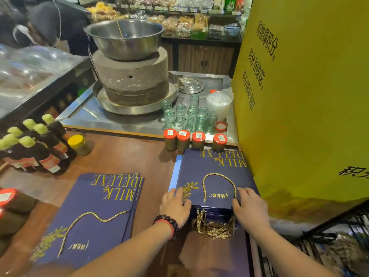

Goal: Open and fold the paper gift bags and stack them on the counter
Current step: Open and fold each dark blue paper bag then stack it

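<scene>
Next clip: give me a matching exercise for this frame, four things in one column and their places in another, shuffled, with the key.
Things
1. steel bowl
2. left hand
3. yellow-lidded jar
4. clear glass jars

Places
A. beside the dark bottles on the wooden counter
B. on top of the stone mill
C. on the near left corner of the right-hand stack of navy bags
D. on the metal tray, right of the mill

Pairs: 1-B, 2-C, 3-A, 4-D
</scene>
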